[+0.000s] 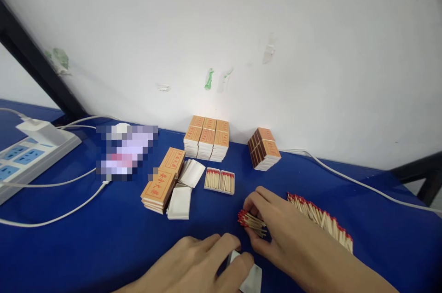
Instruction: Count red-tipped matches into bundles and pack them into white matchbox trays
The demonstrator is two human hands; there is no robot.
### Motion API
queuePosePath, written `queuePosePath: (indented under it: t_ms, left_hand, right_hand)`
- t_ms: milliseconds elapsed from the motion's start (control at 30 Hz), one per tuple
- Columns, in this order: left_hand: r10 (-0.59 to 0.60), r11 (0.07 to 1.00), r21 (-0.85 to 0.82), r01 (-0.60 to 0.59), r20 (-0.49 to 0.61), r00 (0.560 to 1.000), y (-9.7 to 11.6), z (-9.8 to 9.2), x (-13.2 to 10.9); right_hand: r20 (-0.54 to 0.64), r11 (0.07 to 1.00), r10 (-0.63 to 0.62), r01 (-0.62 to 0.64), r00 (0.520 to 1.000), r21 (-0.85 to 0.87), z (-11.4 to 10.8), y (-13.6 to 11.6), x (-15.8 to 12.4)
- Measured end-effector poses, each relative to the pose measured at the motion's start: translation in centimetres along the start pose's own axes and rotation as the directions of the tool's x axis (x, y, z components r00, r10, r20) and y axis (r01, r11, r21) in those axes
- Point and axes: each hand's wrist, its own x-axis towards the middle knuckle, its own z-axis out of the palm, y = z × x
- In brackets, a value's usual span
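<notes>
A bunch of red-tipped matches (253,223) is pinched between the thumb and fingers of my right hand (276,224). My left hand (210,265) grips a white matchbox tray (253,279) at the bottom of the view; the tray's inside is mostly hidden by the fingers. Past my right wrist a long row of loose matches (324,219) lies on the table, red heads facing away. Two trays filled with matches (220,180) sit side by side ahead of my hands. To their left, several white trays (179,203) lie beside stacked orange matchbox sleeves (159,186).
Orange matchboxes (207,136) stand in stacked rows near the wall, with another block of matchboxes (264,148) to their right. At left are a white power strip (37,150), cables and a blurred-out phone (129,150). A white cable (345,180) crosses the right side of the blue table (103,247).
</notes>
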Motion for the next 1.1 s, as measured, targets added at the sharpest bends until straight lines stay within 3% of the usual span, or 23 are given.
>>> queuePosePath:
  t_ms: [167, 433, 800, 1100]
  left_hand:
    - [-0.034, 0.999, -0.023, 0.033, -0.026, 0.999, -0.2, 0.5, -0.1]
    - [-0.059, 0.998, -0.038, 0.058, -0.027, 0.998, -0.1, 0.9, -0.2]
    - [-0.088, 0.993, -0.075, 0.088, 0.001, 0.996, 0.0, 0.8, -0.3]
    - [-0.261, 0.885, -0.393, 0.251, 0.028, 0.965, -0.4, 0.0, 0.1]
  right_hand:
    - [0.085, 0.995, -0.007, -0.001, 0.996, 0.098, 0.2, 1.4, -0.4]
    - [0.068, 0.994, -0.087, 0.082, 0.994, 0.075, 0.7, 2.2, -0.1]
    - [0.158, 0.997, 0.016, -0.028, 0.987, 0.077, -0.9, 0.8, 0.5]
    - [0.109, 0.981, 0.036, -0.056, 0.993, 0.188, -3.1, 1.7, -0.2]
